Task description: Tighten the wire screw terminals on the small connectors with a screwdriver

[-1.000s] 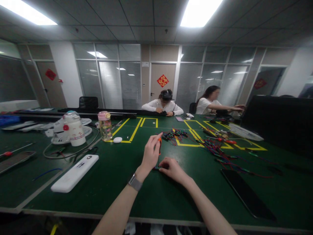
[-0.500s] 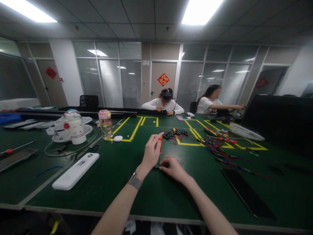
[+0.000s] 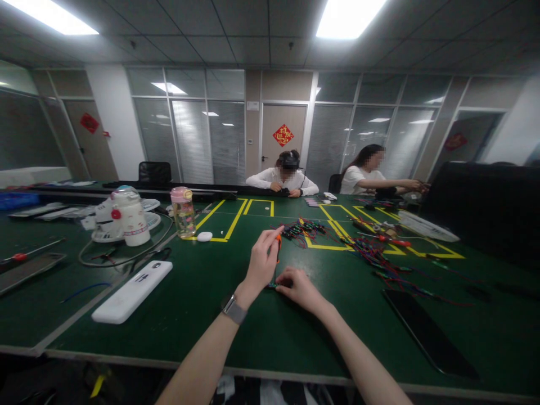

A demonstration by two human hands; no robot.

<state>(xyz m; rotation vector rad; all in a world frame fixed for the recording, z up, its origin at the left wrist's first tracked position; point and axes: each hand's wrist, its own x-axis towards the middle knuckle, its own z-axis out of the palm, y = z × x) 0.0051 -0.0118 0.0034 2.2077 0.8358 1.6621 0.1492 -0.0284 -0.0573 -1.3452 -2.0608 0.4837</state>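
Note:
My left hand [image 3: 262, 259] is wrapped round the orange handle of a screwdriver [image 3: 279, 248], held upright. Its thin dark shaft points down to a small green circuit board [image 3: 272, 286] lying on the green table. My right hand [image 3: 297, 286] pinches the right end of that board between thumb and fingertips. The fingers cover part of the board, so the exact spot under the tip is hidden. Just beyond my hands lies a pile of small boards with red and dark wires [image 3: 306, 229].
More wired boards [image 3: 371, 256] lie to the right, near a black phone [image 3: 426, 332]. On the left are a white power bank [image 3: 133, 292], a pink-lidded bottle [image 3: 183, 214], and a white jug [image 3: 134, 219]. Two people sit across the table [image 3: 202, 349].
Both hands, the screwdriver and the board keep nearly the same place. The whole view has shifted very slightly.

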